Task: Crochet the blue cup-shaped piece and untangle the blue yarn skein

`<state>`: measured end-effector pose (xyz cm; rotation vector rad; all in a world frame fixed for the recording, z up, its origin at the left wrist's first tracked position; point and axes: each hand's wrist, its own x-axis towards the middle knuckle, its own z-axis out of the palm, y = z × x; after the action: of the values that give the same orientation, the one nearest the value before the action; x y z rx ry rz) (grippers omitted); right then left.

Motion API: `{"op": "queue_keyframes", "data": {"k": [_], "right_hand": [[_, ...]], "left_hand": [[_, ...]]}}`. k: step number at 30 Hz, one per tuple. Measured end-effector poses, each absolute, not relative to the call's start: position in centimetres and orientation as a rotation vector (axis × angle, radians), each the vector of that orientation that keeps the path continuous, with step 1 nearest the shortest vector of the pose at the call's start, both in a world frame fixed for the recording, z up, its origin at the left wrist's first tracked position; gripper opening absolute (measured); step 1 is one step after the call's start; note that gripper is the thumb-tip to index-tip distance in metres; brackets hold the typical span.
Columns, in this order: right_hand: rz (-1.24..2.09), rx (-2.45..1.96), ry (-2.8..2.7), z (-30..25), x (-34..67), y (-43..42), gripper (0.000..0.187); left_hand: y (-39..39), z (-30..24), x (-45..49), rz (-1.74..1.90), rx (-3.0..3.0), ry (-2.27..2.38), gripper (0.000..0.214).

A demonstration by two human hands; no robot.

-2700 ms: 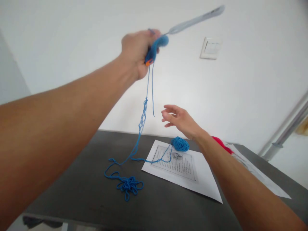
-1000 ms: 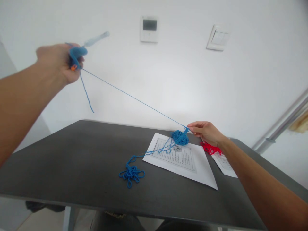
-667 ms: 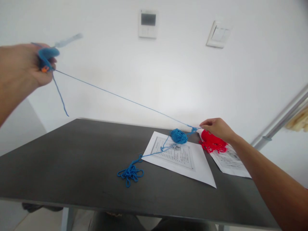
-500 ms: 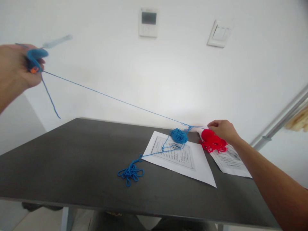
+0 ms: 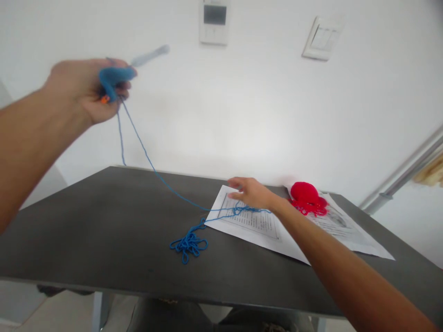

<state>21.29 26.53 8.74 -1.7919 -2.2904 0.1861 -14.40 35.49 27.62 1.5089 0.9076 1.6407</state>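
Observation:
Raised at the left, my left hand [image 5: 93, 87] is closed around a small blue crocheted piece [image 5: 112, 78]. A pale, blurred stick-like tool [image 5: 150, 55], perhaps a crochet hook, sticks out past its fingers. Below the thumb shows a small orange bit [image 5: 104, 98]. From the piece hangs a short yarn end, and a longer blue yarn strand [image 5: 152, 167] sags down to the table. My right hand [image 5: 252, 191] hovers over a printed sheet [image 5: 256, 223], fingers apart. Tangled blue yarn lies beneath it; the yarn ball is hidden behind that hand. A loose yarn heap [image 5: 189, 243] rests left of the sheet.
On the dark table [image 5: 104, 230], red yarn [image 5: 306, 196] sits on a second printed sheet [image 5: 363, 235] at the right. A white wall rises behind, carrying a panel with a screen [image 5: 213, 20] and a switch [image 5: 321, 39]. A metal pole [image 5: 408, 170] slants at far right.
My left hand has moved right with the blue piece. My right hand has let go of the yarn and shifted left over the sheet. The taut strand now hangs slack.

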Motion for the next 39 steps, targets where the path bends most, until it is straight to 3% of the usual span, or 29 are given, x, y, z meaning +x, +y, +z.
{"op": "queue_keyframes", "data": {"k": [4,13,27,33,39], "right_hand": [[0.298,-1.554,-2.441,5.7,16.0,28.6,0.039],[0.507,-1.452,-2.397,2.7,12.8,30.6,0.037],[0.918,-1.298,-1.865,6.3,20.3,29.2,0.036],[0.961,-1.018,-1.716,9.7,20.7,27.4,0.029],[0.912,-0.872,-1.652,13.8,19.4,25.7,0.037]], "left_hand": [[32.3,25.7,-9.8,1.411,1.415,0.589,0.021],[31.1,19.7,-6.4,1.235,1.408,0.522,0.007],[32.2,11.8,-4.7,1.047,1.267,0.475,0.024],[31.9,11.6,-2.6,1.020,1.254,0.362,0.018],[30.7,13.5,0.3,0.929,1.284,0.331,0.013]]}}
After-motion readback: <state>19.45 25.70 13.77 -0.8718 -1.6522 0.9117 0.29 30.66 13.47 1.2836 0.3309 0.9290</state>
